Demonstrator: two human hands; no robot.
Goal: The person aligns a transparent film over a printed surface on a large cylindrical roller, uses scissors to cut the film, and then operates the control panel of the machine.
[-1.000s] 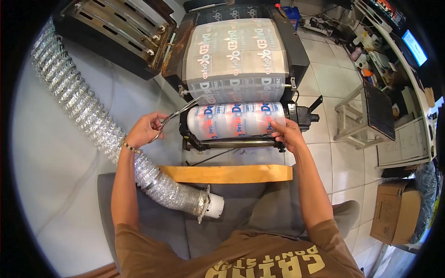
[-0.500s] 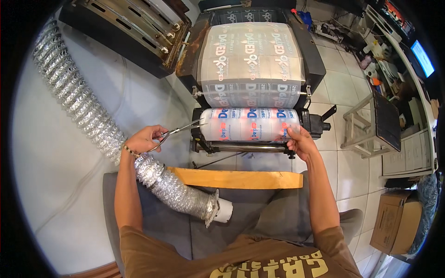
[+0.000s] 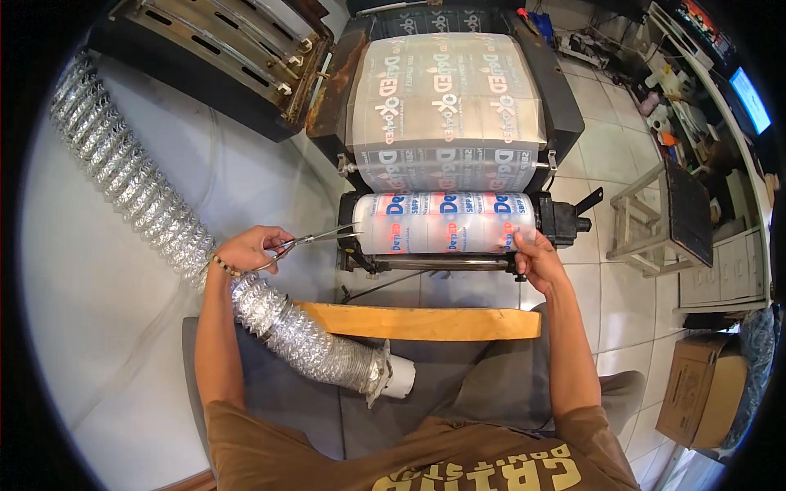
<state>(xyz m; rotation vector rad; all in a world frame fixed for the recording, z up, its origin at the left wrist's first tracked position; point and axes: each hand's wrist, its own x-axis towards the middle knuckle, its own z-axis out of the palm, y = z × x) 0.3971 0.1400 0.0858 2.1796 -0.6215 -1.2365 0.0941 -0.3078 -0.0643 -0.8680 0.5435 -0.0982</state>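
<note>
My left hand point(image 3: 264, 248) is closed around the handles of metal scissors point(image 3: 304, 240). Their blades point right and reach the left end of a roll of printed film point(image 3: 426, 233), slightly parted at the tips. Whether they touch the film I cannot tell. The roll is whitish with red and blue print and lies across the front of a dark machine. At the roll's right end, my right hand point(image 3: 538, 260) pinches the film, thumb on top, its other fingers partly hidden. Behind the roll, a wide sheet of the film point(image 3: 446, 98) runs over the machine.
A silver flexible duct point(image 3: 139, 180) curves down from the left, passing by my left wrist to a white collar point(image 3: 399, 376). A yellow wooden strip point(image 3: 426, 322) lies before me. On the right are a stool point(image 3: 684, 209) and a cardboard box point(image 3: 696, 393).
The scissors' tips have swung slightly nearer to me at the roll's left end. My right hand stays at the roll's right end. The whole view has shifted a little.
</note>
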